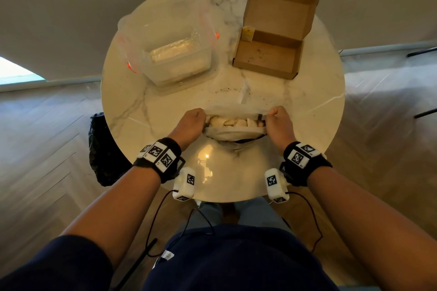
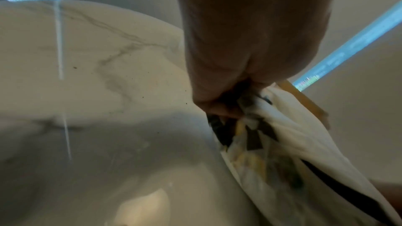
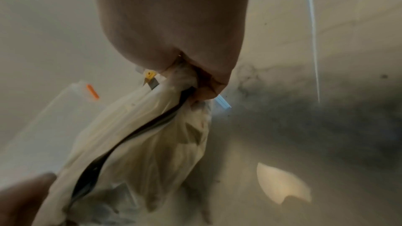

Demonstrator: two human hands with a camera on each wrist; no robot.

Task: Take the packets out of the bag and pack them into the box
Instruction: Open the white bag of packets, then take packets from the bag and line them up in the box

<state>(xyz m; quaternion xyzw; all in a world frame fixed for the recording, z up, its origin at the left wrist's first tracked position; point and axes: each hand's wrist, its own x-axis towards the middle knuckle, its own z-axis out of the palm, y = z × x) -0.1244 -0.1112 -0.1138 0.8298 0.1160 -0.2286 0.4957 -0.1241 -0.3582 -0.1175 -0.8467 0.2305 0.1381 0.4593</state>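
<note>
In the lower centre of the head view the left hand (image 1: 190,125) and right hand (image 1: 280,125) each grip one end of the bag (image 1: 234,131), fingers curled tight around the rim, pulling its mouth wide. The bag rests on the round marble table (image 1: 146,106), near its front edge. Inside the opening sit pale packets (image 1: 233,122); the wrist views are blurred, so their number is unclear. Farther back, at centre-left of the frame, stands a clear plastic container (image 1: 175,54) w/ orange clips. At upper right is the cardboard box (image 1: 267,59), lid up, w/ one small yellow packet (image 1: 247,33) leaning at its left inner corner, apparently.
</note>
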